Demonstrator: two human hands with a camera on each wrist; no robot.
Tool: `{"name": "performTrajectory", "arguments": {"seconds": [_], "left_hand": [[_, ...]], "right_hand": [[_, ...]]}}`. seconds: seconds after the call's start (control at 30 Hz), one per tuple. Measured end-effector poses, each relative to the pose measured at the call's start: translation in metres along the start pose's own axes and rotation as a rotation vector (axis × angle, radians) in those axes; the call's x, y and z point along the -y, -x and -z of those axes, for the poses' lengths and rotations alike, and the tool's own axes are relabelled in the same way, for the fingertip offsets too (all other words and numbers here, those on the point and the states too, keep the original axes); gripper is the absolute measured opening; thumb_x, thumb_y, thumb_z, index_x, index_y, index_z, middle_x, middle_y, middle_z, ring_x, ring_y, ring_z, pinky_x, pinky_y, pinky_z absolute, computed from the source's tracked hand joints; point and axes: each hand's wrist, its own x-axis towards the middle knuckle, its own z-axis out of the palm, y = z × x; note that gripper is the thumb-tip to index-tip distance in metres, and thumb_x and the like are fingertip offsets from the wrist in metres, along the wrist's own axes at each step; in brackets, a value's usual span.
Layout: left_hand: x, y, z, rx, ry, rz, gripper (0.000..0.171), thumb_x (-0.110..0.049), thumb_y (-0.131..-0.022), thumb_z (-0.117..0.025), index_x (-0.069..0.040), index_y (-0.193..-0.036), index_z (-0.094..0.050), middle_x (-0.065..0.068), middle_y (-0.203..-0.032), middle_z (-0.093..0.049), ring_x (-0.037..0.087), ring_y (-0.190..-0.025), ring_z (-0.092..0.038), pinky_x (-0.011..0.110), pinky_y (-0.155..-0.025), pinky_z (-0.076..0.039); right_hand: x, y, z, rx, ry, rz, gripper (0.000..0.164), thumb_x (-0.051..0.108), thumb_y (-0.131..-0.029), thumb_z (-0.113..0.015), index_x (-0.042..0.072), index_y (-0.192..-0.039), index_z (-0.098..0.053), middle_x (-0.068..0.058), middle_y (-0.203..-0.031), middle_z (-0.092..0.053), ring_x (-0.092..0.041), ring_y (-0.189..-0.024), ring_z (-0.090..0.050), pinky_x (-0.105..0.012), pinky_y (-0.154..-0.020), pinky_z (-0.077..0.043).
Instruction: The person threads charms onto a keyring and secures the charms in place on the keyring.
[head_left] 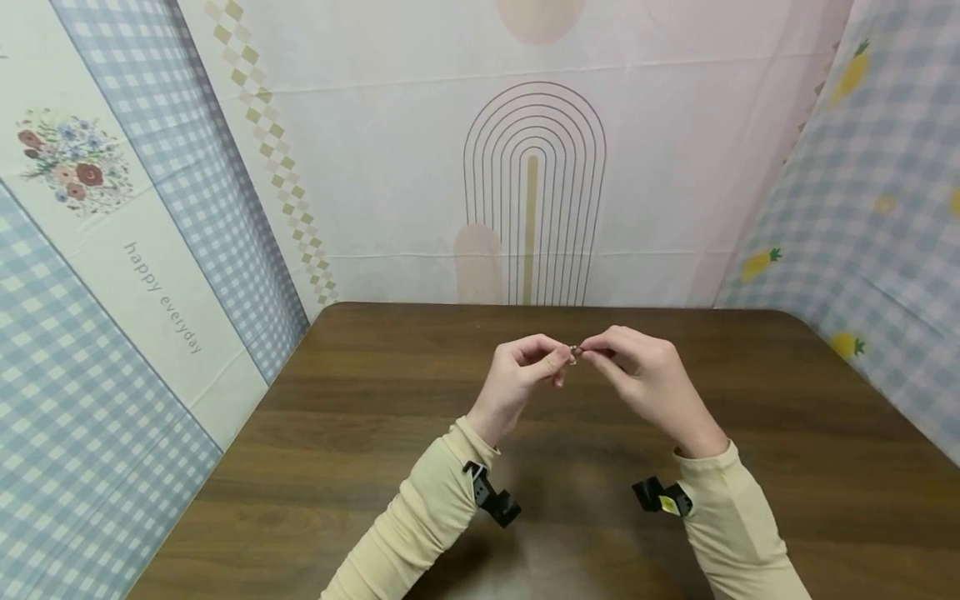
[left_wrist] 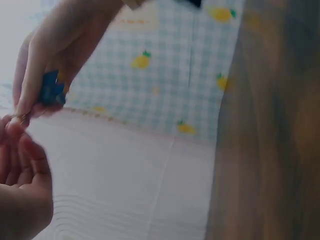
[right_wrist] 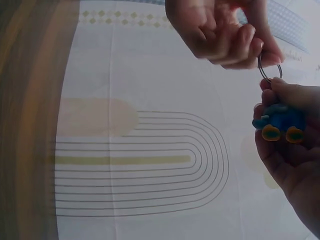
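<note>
Both hands meet above the table around a keychain made of a metal split ring [right_wrist: 261, 67] and a small blue figure [right_wrist: 284, 121] with orange-yellow feet. My left hand [head_left: 516, 379] pinches the ring's upper side between thumb and fingertip in the right wrist view. At the ring's lower side, my right hand [head_left: 651, 379] pinches with thumb and forefinger. The blue figure hangs against the right hand's curled fingers, and it shows below that hand in the left wrist view too. From the head view the fingers hide most of the keychain.
Below the hands spreads a dark brown wooden table [head_left: 360, 450]. A pale printed cloth [head_left: 397, 183] hangs behind it, with checked cloths at the left and right sides. A small black camera [head_left: 495, 500] is strapped on each sleeve.
</note>
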Motion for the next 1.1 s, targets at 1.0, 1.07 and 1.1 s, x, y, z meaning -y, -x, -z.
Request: {"name": "performTrajectory", "arguments": {"seconds": [1.0,1.07,1.1], "left_hand": [[0.001,0.0,-0.003,-0.018,0.077,0.053,0.019,0.0,-0.094,-0.056,-0.011,-0.085,-0.068,-0.008,-0.074,-0.064,0.009,-0.066,-0.058,0.023,-0.067,-0.048],[0.0,-0.002,0.002,-0.013,-0.086,0.022,0.007,-0.004,-0.092,-0.062,-0.004,-0.088,-0.069,-0.006,-0.075,-0.067,0.01,-0.068,-0.059,0.024,-0.065,-0.048],[-0.001,-0.002,0.003,-0.011,-0.165,0.004,0.007,-0.006,-0.091,-0.065,0.0,-0.09,-0.069,-0.003,-0.077,-0.068,0.01,-0.069,-0.06,0.024,-0.065,-0.048]], "right_hand": [[0.001,-0.002,0.006,0.027,0.018,0.05,0.025,-0.015,-0.071,-0.075,0.004,-0.086,-0.07,-0.001,-0.077,-0.066,-0.003,-0.067,-0.051,-0.014,-0.06,-0.04],[-0.001,-0.001,0.006,0.042,0.043,0.075,0.026,-0.015,-0.069,-0.076,0.004,-0.085,-0.07,0.0,-0.077,-0.066,-0.004,-0.067,-0.051,-0.014,-0.061,-0.04],[-0.002,0.0,0.006,0.05,0.052,0.091,0.026,-0.015,-0.068,-0.077,0.004,-0.085,-0.07,0.0,-0.077,-0.066,-0.005,-0.067,-0.051,-0.014,-0.061,-0.041]]}}
